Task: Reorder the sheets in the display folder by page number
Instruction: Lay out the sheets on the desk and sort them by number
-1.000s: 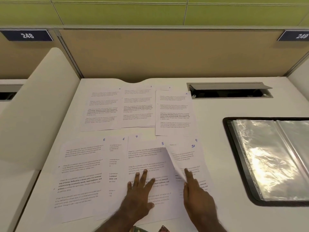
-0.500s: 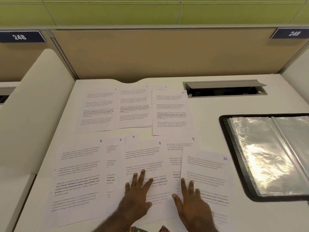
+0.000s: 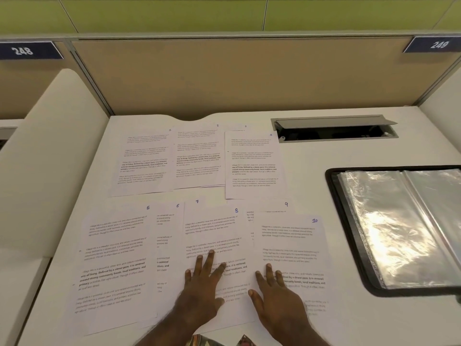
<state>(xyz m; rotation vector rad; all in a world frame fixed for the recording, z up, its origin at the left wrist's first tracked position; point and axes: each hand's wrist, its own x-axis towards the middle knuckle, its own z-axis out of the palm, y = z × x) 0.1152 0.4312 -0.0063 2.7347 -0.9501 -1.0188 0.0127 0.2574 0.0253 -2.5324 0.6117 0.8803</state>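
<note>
Numbered text sheets lie in two overlapping rows on the white desk [image 3: 306, 176]. The far row runs from sheet 1 [image 3: 144, 161] to sheet 4 [image 3: 253, 163]. The near row runs from sheet 5 [image 3: 112, 265] through sheet 8 [image 3: 214, 236] to sheet 10 [image 3: 291, 243], which covers most of sheet 9 [image 3: 277, 206]. My left hand [image 3: 204, 283] presses flat on sheet 8 with fingers spread. My right hand [image 3: 277, 298] rests flat on the lower left of sheet 10. The open display folder [image 3: 399, 226] with shiny clear sleeves lies at the right.
A grey cable hatch [image 3: 334, 128] stands open at the back right of the desk. A tan partition [image 3: 237, 76] closes the far side, and white side panels [image 3: 50, 156] flank the desk. Signs 248 and 249 hang on the partition.
My right hand pulled sheet 10 out from under sheet 8 and slid it to the right, then laid it flat over sheet 9. My left hand stayed pressed on sheet 8.
</note>
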